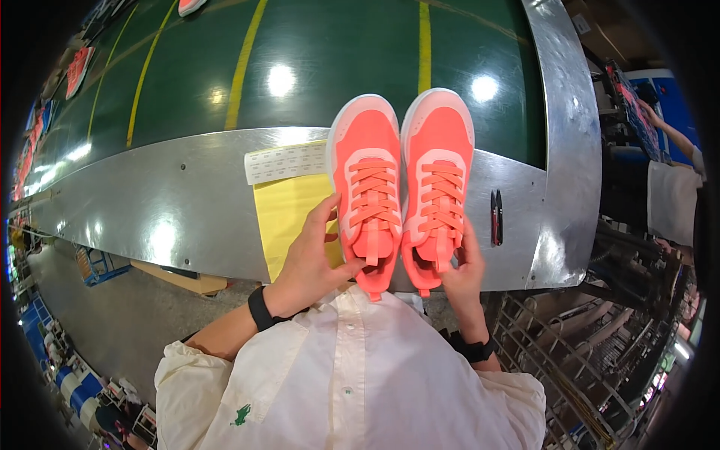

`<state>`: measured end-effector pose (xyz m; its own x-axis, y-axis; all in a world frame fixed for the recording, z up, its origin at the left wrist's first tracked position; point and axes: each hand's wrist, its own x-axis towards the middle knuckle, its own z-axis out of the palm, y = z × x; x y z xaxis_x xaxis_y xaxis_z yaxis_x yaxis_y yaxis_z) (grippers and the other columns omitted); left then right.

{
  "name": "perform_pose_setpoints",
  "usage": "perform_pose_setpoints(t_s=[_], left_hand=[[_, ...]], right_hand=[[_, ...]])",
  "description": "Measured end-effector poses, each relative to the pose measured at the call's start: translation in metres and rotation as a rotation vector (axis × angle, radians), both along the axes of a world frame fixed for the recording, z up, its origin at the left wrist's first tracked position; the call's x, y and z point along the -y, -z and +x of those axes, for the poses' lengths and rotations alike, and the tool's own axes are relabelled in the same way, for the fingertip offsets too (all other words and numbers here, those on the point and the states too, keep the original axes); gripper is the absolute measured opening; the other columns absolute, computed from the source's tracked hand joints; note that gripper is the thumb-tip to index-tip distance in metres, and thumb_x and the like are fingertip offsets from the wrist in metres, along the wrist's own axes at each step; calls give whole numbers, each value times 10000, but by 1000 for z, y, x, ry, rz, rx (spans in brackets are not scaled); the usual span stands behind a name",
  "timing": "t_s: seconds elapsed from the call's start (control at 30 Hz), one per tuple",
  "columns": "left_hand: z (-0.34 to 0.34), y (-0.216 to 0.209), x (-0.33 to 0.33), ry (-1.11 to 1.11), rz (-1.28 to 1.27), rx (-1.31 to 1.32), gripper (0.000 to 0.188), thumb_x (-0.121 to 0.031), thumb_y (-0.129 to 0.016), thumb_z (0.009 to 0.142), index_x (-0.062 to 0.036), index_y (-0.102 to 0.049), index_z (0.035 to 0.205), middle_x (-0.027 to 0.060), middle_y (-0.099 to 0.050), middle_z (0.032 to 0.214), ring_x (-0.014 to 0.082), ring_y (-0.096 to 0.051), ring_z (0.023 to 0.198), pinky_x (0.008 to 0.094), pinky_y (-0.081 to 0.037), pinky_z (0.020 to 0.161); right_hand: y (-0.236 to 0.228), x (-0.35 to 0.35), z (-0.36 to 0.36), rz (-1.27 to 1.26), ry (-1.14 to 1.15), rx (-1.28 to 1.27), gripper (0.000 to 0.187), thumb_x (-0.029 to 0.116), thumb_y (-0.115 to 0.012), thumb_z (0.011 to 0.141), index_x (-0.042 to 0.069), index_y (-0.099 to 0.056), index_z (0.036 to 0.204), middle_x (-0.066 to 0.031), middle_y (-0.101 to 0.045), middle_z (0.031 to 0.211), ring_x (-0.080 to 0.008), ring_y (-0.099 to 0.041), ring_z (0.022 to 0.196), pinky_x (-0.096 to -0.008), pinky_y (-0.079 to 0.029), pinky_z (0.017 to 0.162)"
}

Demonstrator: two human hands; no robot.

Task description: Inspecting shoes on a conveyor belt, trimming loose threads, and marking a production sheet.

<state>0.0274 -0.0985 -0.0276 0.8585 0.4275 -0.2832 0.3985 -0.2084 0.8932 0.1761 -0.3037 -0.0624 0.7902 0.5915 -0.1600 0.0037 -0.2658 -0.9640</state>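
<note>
Two coral-pink sneakers point(365, 172) with pale pink toe caps, orange laces and white soles stand side by side before me, toes pointing away. My left hand point(311, 251) grips the left sneaker, its thumb at the collar and its fingers along the outer side. On the right sneaker point(440, 165), my right hand point(463, 274) holds the heel end from the outer side; some of its fingers are hidden behind the shoe. Beside the left sneaker lies a yellow sheet point(281, 214), with a white strip of printed labels point(289, 163) across its top.
A metal ledge point(135, 202) borders a green conveyor belt point(330, 60) with yellow lines. Two dark pens point(496, 217) lie on the ledge at right. Another coral shoe point(78, 72) sits far left. A wire rack point(555, 367) stands low at right; another person's arm point(675, 135) shows beyond.
</note>
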Motion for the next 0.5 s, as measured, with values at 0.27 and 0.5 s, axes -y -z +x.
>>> perform_pose_setpoints(t_s=[0.27, 0.5], left_hand=[[4, 5, -9, -23, 30, -25, 830, -224, -803, 719, -56, -334, 1383, 162, -452, 1326, 287, -501, 1188, 360, -479, 906], [14, -12, -25, -25, 292, 257, 633, -245, -811, 694, -65, -539, 1236, 109, -541, 1113, 263, -550, 1011, 355, -473, 834]], right_hand=[[2, 12, 42, -122, -20, -333, 426, 195, -625, 921, 3, -532, 1290, -67, -632, 1107, -119, -589, 1011, -267, -502, 789], [6, 55, 96, -748, 115, 647, 396, 224, -750, 797, 31, -617, 1116, -83, -598, 955, -170, -566, 897, -295, -477, 767]])
